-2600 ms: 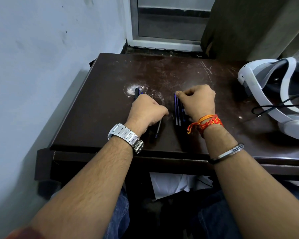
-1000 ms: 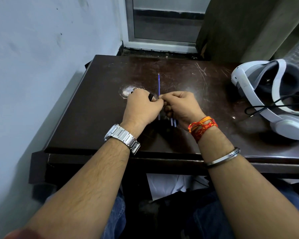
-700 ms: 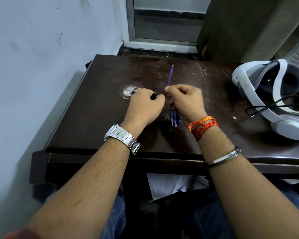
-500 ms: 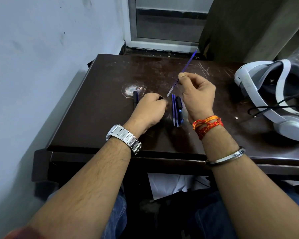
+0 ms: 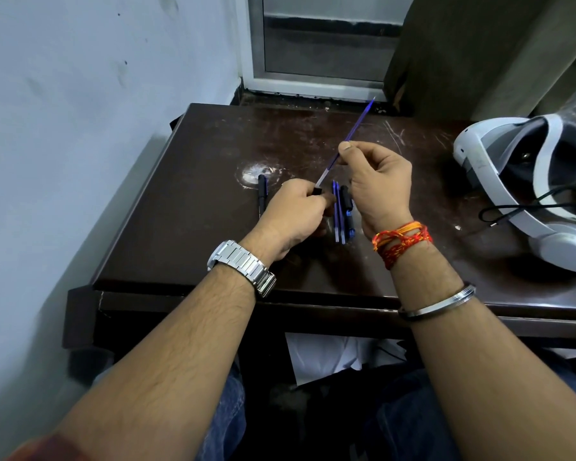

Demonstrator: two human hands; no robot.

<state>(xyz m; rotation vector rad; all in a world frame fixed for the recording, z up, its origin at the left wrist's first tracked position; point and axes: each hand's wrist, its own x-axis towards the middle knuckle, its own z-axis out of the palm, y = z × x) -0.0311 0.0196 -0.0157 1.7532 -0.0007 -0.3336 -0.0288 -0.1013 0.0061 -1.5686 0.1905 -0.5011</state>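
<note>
My right hand [image 5: 376,184] pinches a thin blue pen refill [image 5: 356,128] between thumb and forefinger, tip pointing up and to the far right. Its pale lower end meets the open end of a black pen barrel [image 5: 317,192], which my left hand [image 5: 296,214] grips; most of the barrel is hidden in the fist. Two more blue refills [image 5: 337,211] and a black-and-blue pen [image 5: 347,207] lie on the dark wooden table [image 5: 187,194] between my hands. Another black pen [image 5: 262,194] lies left of my left hand.
A white VR headset [image 5: 529,181] with a black cable sits on the table's right side. A pale wall runs close along the left edge. A window frame [image 5: 313,84] stands behind the table. White paper [image 5: 326,357] lies under the table by my knees.
My right hand picked one refill from the group, lifted it and tilted it to the right. Its lower end now meets the barrel in my left hand, which has stayed low.
</note>
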